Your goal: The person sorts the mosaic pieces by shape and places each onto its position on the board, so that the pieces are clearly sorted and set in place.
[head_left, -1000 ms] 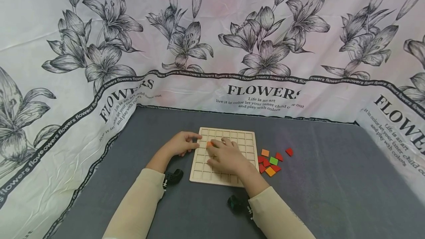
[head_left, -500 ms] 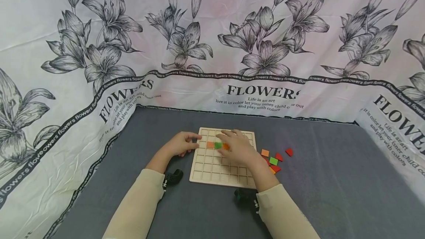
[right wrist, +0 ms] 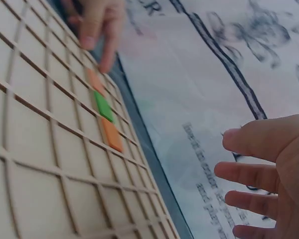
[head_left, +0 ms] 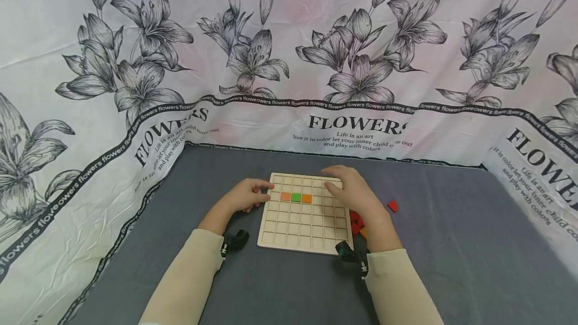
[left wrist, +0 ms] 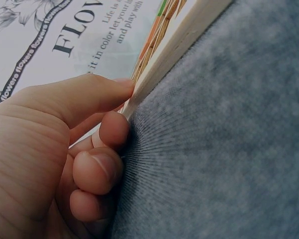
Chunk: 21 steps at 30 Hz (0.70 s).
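Note:
My left hand [head_left: 244, 196] holds the left edge of a wooden grid board [head_left: 293, 228]; in the left wrist view its thumb [left wrist: 109, 93] lies on the rim, with the other fingers curled beside it. Three square tiles sit side by side in one row of the grid: light orange [head_left: 285, 196], green [head_left: 295, 197] and orange [head_left: 306, 198]. Over the board's upper right part is my right hand [head_left: 356, 192], its fingers apart and holding nothing. The right wrist view shows this hand [right wrist: 274, 174] spread, away from the orange tile [right wrist: 112, 135].
Red pieces [head_left: 356, 222] and part of an orange one [head_left: 363, 232] lie just right of the board, partly covered by my right forearm. One red piece [head_left: 393, 206] lies farther right. Flower-printed cloth [head_left: 253, 124] stands behind the grey table [head_left: 271, 285].
My right hand has moved off the tiles to the right, uncovering all three, and its forearm now covers some loose pieces. My left hand has stayed at the board's edge.

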### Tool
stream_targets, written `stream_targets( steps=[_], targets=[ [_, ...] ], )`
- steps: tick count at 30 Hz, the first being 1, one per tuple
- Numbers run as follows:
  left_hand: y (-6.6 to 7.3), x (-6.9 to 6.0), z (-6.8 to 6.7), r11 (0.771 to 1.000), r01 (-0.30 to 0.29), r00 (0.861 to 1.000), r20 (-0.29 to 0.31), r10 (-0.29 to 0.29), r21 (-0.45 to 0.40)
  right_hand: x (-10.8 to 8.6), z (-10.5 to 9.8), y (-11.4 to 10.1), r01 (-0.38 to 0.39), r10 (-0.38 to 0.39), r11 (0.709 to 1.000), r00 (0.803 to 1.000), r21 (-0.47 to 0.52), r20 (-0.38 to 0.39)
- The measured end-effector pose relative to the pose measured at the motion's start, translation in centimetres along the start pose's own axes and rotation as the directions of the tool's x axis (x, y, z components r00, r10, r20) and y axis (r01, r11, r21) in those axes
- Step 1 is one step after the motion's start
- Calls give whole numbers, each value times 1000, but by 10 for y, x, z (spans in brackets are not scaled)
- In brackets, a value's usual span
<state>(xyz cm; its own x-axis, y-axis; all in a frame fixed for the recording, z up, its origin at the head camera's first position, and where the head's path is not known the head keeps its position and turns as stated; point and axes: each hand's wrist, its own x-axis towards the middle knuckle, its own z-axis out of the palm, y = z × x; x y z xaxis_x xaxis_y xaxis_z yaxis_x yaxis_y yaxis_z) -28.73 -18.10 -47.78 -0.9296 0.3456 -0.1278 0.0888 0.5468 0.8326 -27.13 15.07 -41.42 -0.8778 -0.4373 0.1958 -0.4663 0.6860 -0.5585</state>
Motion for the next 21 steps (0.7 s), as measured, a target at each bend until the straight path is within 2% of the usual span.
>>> stream_targets(
  steps=[9,17,21],
  targets=[
    [0,-1,1,1000,2,1000,2,-2,-6,-19,-24,25,-151,153,984,988,93,-16],
    [-1,0,1,1000,3,1000,-3,-3,-5,-33,-36,39,-291,292,953,956,85,0],
    [-1,0,1,1000,4,1000,-5,-4,-1,-39,-39,47,-353,351,933,935,65,42]
  ],
)
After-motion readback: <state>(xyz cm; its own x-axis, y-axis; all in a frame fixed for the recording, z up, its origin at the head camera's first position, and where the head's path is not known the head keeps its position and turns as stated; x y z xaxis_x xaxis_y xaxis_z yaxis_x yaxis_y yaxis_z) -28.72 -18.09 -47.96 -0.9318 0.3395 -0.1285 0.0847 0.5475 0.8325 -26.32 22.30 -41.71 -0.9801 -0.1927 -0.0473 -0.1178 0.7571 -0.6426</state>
